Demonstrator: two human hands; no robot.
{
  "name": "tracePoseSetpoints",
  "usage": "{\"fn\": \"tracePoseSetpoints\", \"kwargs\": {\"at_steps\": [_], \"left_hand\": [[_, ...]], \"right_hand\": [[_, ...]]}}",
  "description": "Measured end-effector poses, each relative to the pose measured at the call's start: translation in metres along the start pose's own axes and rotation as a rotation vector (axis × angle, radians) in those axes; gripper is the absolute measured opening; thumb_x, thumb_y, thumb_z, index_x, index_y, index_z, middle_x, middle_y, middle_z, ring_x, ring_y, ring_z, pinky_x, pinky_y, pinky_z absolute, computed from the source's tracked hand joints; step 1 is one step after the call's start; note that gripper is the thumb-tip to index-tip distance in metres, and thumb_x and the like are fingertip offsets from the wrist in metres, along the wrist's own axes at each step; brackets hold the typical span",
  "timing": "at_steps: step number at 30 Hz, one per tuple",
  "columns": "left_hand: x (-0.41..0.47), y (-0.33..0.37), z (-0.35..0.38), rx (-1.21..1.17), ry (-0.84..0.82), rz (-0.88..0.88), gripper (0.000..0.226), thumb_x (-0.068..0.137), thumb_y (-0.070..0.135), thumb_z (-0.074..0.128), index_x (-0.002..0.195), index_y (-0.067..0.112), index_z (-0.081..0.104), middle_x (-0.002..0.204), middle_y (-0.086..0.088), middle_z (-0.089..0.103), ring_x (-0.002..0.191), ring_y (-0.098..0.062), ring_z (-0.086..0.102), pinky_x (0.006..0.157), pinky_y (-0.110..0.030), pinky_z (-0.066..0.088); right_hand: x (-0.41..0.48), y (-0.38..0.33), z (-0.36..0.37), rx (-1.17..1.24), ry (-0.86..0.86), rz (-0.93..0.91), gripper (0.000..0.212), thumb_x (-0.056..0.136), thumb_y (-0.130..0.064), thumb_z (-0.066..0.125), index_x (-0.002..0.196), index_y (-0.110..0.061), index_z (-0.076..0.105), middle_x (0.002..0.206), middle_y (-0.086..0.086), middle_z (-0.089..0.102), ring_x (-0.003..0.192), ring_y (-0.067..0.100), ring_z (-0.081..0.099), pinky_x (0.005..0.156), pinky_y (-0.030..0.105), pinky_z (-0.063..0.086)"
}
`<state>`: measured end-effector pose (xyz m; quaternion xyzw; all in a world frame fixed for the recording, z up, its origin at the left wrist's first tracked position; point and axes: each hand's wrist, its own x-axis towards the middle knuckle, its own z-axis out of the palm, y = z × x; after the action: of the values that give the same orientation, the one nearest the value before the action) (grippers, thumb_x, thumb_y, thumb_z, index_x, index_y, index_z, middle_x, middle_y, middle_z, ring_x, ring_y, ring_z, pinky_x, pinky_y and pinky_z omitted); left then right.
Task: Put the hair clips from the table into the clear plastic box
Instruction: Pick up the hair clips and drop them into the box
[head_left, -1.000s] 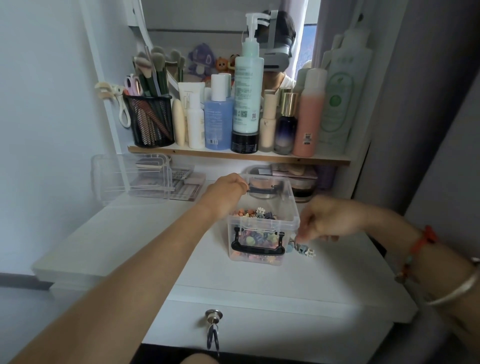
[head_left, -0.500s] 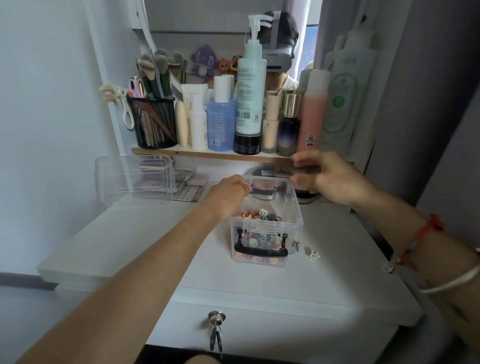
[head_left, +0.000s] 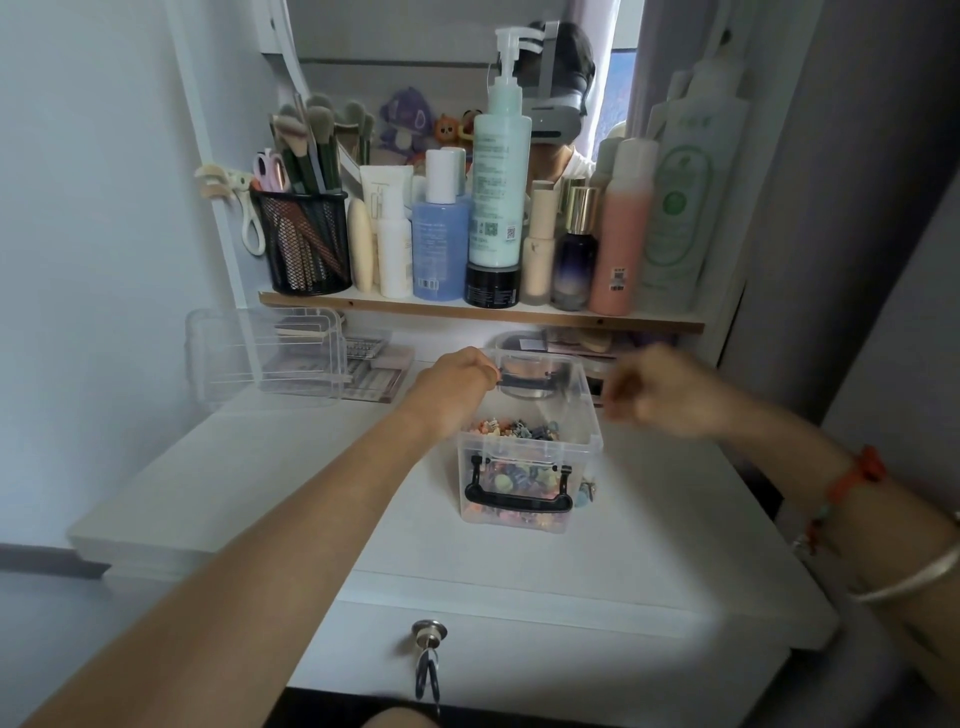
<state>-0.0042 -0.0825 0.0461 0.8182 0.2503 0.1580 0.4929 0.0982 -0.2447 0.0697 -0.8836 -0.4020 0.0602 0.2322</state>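
The clear plastic box (head_left: 577, 410) stands open in the middle of the white table, with a black handle on its front wall. Several small colourful hair clips (head_left: 514, 430) lie heaped inside it. One more hair clip (head_left: 587, 491) lies on the table against the box's right front corner. My left hand (head_left: 457, 384) grips the box's back left rim. My right hand (head_left: 670, 395) hovers just right of the box's back corner, blurred, with its fingers curled. Whether it holds anything is hidden.
A shelf (head_left: 483, 312) above the table carries bottles and a black mesh cup (head_left: 304, 241) of brushes. A clear organiser (head_left: 265, 358) stands at the back left. Round tins (head_left: 524, 345) sit under the shelf behind the box. A key (head_left: 428, 660) hangs from the drawer lock.
My right hand went from beside the box up to under the shelf, then came back down to the box's right side. My left hand stayed on the rim.
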Motion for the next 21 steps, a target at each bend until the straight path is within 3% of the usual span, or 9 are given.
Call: {"fn": "tracePoseSetpoints", "kwargs": {"at_steps": [2,3,8,10,11,13,14,17,21], "left_hand": [[0.0,0.0,0.0,0.005,-0.002,0.001,0.027,0.089,0.013,0.04,0.069,0.028,0.05,0.103,0.001,0.051,0.094,-0.028,0.053,0.079,-0.028,0.036],[0.0,0.0,0.0,0.007,-0.001,0.002,0.027,0.089,0.013,0.04,0.069,0.028,0.05,0.103,0.001,0.051,0.094,-0.027,0.053,0.079,-0.028,0.035],[-0.001,0.0,0.0,0.007,-0.001,0.002,0.027,0.089,0.014,0.041,0.069,0.028,0.05,0.104,0.0,0.051,0.095,-0.028,0.054,0.081,-0.029,0.037],[-0.001,0.0,0.0,0.012,-0.001,0.002,0.027,0.09,0.014,0.04,0.069,0.029,0.05,0.105,0.0,0.051,0.098,-0.029,0.055,0.081,-0.028,0.037],[-0.001,0.001,0.0,0.015,-0.002,0.003,0.027,0.09,0.014,0.04,0.069,0.029,0.05,0.106,0.001,0.051,0.099,-0.03,0.055,0.082,-0.028,0.037],[0.0,0.001,0.0,0.017,-0.003,0.005,0.027,0.09,0.014,0.04,0.069,0.029,0.05,0.106,0.0,0.051,0.098,-0.029,0.055,0.085,-0.031,0.038],[0.0,0.001,0.0,0.016,-0.003,0.004,0.027,0.09,0.014,0.041,0.069,0.029,0.05,0.105,0.0,0.051,0.098,-0.03,0.055,0.087,-0.032,0.039],[-0.001,0.001,0.0,0.018,0.004,0.002,0.026,0.089,0.015,0.042,0.068,0.029,0.05,0.106,0.0,0.051,0.101,-0.033,0.057,0.09,-0.034,0.041],[-0.001,0.001,0.0,0.013,0.006,-0.005,0.026,0.089,0.014,0.042,0.068,0.028,0.051,0.106,0.0,0.05,0.107,-0.035,0.057,0.097,-0.037,0.042]], "right_hand": [[0.001,-0.013,-0.006,0.275,0.349,-0.103,0.022,0.08,-0.011,0.068,0.069,-0.023,0.054,0.068,-0.013,0.053,0.066,0.006,0.051,0.058,0.006,0.038],[0.002,-0.02,-0.008,0.385,0.4,-0.149,0.019,0.08,-0.011,0.068,0.073,-0.022,0.054,0.07,-0.011,0.054,0.065,0.005,0.051,0.057,0.004,0.038],[0.004,-0.03,-0.004,0.26,0.224,-0.121,0.02,0.082,-0.011,0.066,0.101,-0.01,0.062,0.095,0.0,0.059,0.092,0.013,0.054,0.082,0.02,0.039],[0.005,-0.023,-0.004,0.225,0.278,-0.049,0.009,0.084,-0.006,0.062,0.088,-0.013,0.064,0.081,-0.003,0.058,0.081,0.012,0.053,0.069,0.02,0.039],[0.007,-0.017,-0.004,0.187,0.263,-0.008,0.016,0.084,-0.002,0.058,0.076,-0.015,0.062,0.071,-0.005,0.056,0.07,0.012,0.052,0.06,0.019,0.038],[0.005,-0.007,0.001,0.099,0.035,0.066,0.028,0.083,0.004,0.055,0.064,-0.017,0.059,0.062,-0.005,0.052,0.056,0.008,0.047,0.05,0.016,0.036],[0.004,-0.002,0.005,0.049,-0.137,0.086,0.021,0.082,0.003,0.057,0.07,-0.013,0.063,0.063,-0.002,0.054,0.055,0.008,0.047,0.049,0.017,0.038],[-0.003,0.003,0.019,-0.082,-0.496,0.049,0.013,0.076,-0.009,0.07,0.089,-0.011,0.067,0.079,0.006,0.062,0.068,0.014,0.055,0.063,0.026,0.047],[-0.003,0.002,0.019,-0.194,-0.429,0.029,0.02,0.077,-0.011,0.069,0.066,-0.023,0.057,0.065,-0.006,0.056,0.064,0.01,0.052,0.056,0.018,0.041]]}}
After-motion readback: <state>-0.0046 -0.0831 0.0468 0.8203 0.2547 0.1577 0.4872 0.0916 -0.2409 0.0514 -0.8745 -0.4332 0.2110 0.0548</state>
